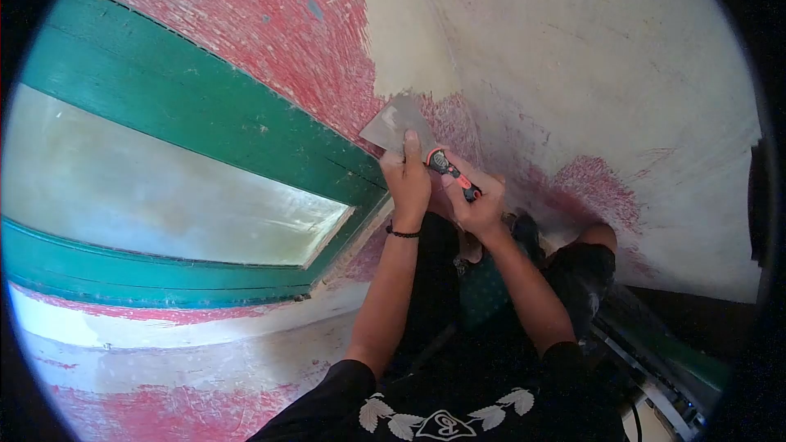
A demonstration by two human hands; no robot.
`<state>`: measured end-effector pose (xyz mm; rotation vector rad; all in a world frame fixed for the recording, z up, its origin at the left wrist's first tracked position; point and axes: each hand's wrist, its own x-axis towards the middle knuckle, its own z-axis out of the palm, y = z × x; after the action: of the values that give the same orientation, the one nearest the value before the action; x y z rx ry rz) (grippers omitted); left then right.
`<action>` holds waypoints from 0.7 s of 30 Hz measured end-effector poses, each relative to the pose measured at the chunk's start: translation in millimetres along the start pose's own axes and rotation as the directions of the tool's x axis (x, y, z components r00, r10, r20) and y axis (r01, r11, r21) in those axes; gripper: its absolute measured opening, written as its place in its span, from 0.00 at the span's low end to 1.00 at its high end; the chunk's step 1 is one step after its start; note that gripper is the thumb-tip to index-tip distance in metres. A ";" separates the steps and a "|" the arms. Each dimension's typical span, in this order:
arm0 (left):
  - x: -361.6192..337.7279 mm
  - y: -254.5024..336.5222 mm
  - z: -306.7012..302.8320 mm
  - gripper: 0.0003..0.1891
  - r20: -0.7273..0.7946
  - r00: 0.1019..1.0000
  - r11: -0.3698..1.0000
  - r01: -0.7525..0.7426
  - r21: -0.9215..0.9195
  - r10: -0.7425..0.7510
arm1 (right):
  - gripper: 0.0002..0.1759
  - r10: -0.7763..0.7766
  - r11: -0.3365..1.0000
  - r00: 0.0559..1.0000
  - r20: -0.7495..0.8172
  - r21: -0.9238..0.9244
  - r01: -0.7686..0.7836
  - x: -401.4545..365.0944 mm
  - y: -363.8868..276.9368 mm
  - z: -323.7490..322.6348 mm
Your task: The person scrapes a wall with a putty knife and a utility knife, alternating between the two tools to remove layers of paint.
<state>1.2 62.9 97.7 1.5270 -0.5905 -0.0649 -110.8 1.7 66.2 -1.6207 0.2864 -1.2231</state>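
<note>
At the left of the frame I have a green-painted wooden frame around a pale, cloudy, shiny pane. Above it, scratched red paint covers the wall, giving way to a smooth cream strip at upper centre. Just left of centre is my flat, grey-bladed scraper with a black-and-red handle, its blade near the corner of the green frame; I cannot tell whether its edge touches the wall. My left hand, above a black beaded bracelet, lays one digit on the blade; I cannot tell whether the rest close on it from behind. At centre, my right hand is clamped around the handle. Below, my black shirt with white leaf print fills the bottom. To the right, the pale, scuffed wall carries a rough red patch.
</note>
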 end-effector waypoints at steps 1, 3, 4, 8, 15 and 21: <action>0.7 2.1 3.5 0.20 -0.020 1.000 1.000 -0.022 -0.003 0.022 | 0.19 -0.013 1.000 1.000 -0.005 -0.009 0.013 1.4 -1.9 -0.4; 0.6 6.3 8.5 0.21 -0.060 0.996 0.998 -0.068 -0.005 0.068 | 0.19 0.023 0.999 1.000 0.014 -0.037 -0.023 2.7 -10.0 -2.5; -0.4 8.7 8.9 0.21 -0.058 0.997 0.998 -0.056 0.003 0.056 | 0.19 0.040 0.998 0.999 0.023 -0.049 -0.038 2.8 -12.6 -3.0; 0.7 11.0 10.9 0.21 -0.083 0.996 0.999 -0.032 -0.001 0.032 | 0.19 0.001 0.999 1.000 -0.007 -0.044 -0.001 0.7 -4.5 2.4; 2.3 8.9 17.8 0.23 -0.140 0.990 0.982 0.010 -0.188 -0.036 | 0.20 0.067 0.998 0.998 -0.002 -0.004 -0.067 -1.3 -7.3 2.0; -8.3 6.3 2.4 0.23 -0.058 0.998 0.997 0.027 0.077 -0.023 | 0.20 0.070 0.996 0.997 0.026 0.052 -0.071 -4.3 -7.7 0.6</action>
<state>-8.9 64.5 100.9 1.6066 -0.5337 -0.0174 -115.0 8.4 70.1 -1.5659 0.2915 -1.1479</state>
